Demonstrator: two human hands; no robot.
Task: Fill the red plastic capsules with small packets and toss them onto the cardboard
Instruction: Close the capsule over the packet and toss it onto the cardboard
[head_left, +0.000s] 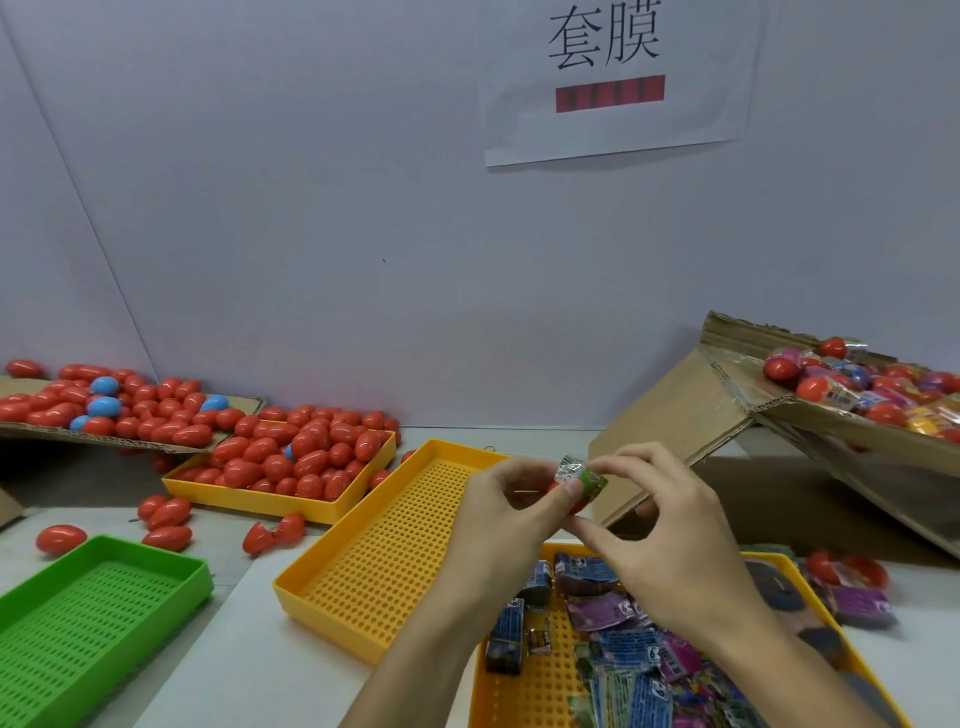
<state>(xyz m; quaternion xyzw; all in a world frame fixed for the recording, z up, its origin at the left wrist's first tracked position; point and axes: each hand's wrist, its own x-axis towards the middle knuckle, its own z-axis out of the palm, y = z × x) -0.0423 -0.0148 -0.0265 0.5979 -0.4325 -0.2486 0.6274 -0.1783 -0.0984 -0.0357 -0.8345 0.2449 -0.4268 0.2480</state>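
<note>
— Where is the capsule being filled?

— Above the middle of the table (270, 644), held between both hands. The left hand (511, 512) pinches the red capsule (575, 503) from the left, thumb on top; the right hand (660, 525) pinches it from the right, fingers curled around it. A folded packet (583, 475), silver and green, sticks out of its top.

— Which way does it point?

— Its long axis looks tilted, the packet end up and to the left, but the fingers hide most of it.

— And the surface?

— A pale table against a plain pale wall carrying a paper sign (618, 78). Four perforated trays: one green tray (98, 613) at the near left corner, one empty yellow tray (395, 551) in the middle, one yellow tray of closed capsules (280, 467) behind it, and one yellow tray of packets (530, 691) at the near edge under the hands.

— Cardboard?

— Two pieces: a flat sheet (130, 439) at the far left with red and four blue capsules, and a slanted cardboard chute (727, 395) at the right holding wrapped capsules. Loose red capsules are too many to count.
</note>
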